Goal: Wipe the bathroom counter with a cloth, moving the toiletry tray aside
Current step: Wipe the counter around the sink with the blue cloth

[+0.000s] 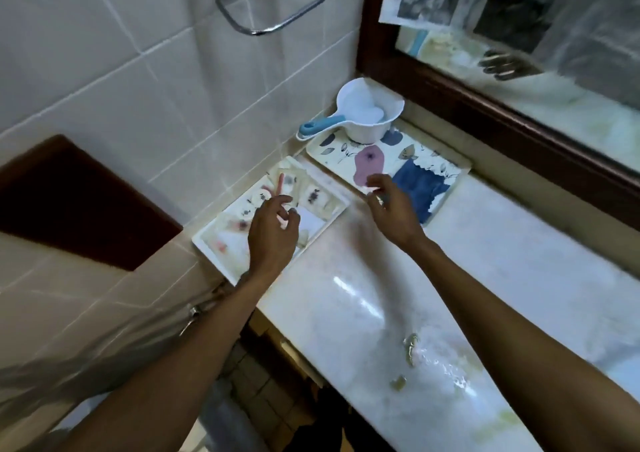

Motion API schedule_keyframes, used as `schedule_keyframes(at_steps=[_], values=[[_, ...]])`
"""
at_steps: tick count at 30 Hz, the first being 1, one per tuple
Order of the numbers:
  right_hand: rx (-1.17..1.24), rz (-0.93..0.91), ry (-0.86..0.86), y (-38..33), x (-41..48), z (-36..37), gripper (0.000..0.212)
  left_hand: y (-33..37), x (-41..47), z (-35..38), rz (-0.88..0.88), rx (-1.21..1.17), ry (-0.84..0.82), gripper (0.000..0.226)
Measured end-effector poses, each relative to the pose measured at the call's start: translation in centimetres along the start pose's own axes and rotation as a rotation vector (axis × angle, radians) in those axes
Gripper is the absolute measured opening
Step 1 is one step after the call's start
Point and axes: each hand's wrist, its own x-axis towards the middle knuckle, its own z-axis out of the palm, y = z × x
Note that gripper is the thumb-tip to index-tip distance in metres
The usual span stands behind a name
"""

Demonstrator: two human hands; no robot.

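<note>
L centre of frame: white rectangular plastic toiletry tray (223, 261) flat on pale marble desk (467, 278), far-left end, set against tiled wall; holds small sachets (311, 197) + pale bits, blurred.
Left hand (273, 230) over that tray, fingers loosely bent, nothing in grip; touching or hovering, can't tell.
Right hand (391, 206) centre frame, at near rim of second tray, fingers slack + half-curled, holding nothing; motion blur.
Second tray: cream rectangular w/ blue-purple flower print (346, 150), just beside white one, upper-right of it.
Blue cloth w/ zigzag edge (415, 185) lies on floral tray, near end; white plastic dipper w/ blue handle (367, 116) at far end.
Wet smears (433, 354) on desk, lower right.
Dark-wood-framed mirror (554, 71) upper right; chrome towel ring (273, 1) top centre.
</note>
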Motion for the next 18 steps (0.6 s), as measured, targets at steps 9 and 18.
schedule_keyframes(at_steps=[9, 18], values=[[-0.195, 0.209, 0.286, 11.4, -5.1, -10.6, 0.028, 8.6, 4.2, 14.1, 0.234, 0.141, -0.328, 0.039], [-0.581, 0.365, 0.153, 18.7, -5.5, -12.9, 0.062, 10.1, 7.9, 23.7, 0.12, 0.279, -0.352, 0.033]])
